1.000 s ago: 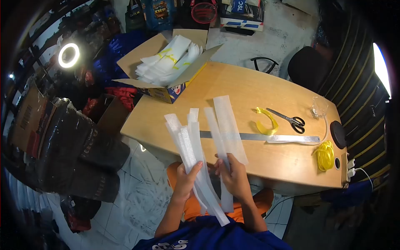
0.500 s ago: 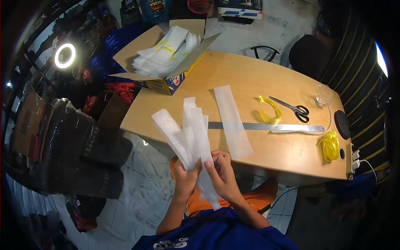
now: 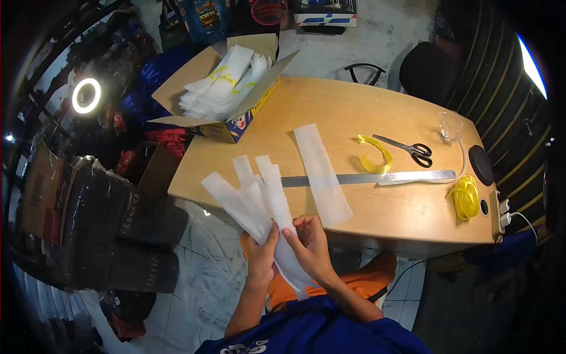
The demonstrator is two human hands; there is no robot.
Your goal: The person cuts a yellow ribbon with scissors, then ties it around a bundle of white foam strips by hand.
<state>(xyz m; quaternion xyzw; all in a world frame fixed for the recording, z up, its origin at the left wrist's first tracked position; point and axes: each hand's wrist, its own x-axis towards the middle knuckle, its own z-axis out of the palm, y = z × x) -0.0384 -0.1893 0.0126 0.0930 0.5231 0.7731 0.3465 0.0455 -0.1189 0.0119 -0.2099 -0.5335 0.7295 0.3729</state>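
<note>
Over my lap, in front of the table edge, I hold a fanned bunch of white foam strips [image 3: 275,194]. My left hand [image 3: 262,251] is closed round the strips from the left, thumb on top. On the right side of the bunch, my right hand [image 3: 308,245] pinches a strip with the thumb in front and fingers curled behind. One wide foam strip [image 3: 323,174] lies alone on the table, across a steel ruler [image 3: 413,176]. Beyond it are a curl of yellow ribbon [image 3: 377,156] and black-handled scissors [image 3: 413,150].
An open cardboard box [image 3: 247,112] with foam bundles tied in yellow stands at the table's far left. A yellow ribbon bundle [image 3: 467,197], a black disc [image 3: 481,165] and a power strip [image 3: 501,215] are at the right end. Foam scraps [image 3: 206,289] litter the floor.
The strips in my hands have spread wider, with the left ones leaning further left. My hands stay on the bunch. The view has shifted slightly.
</note>
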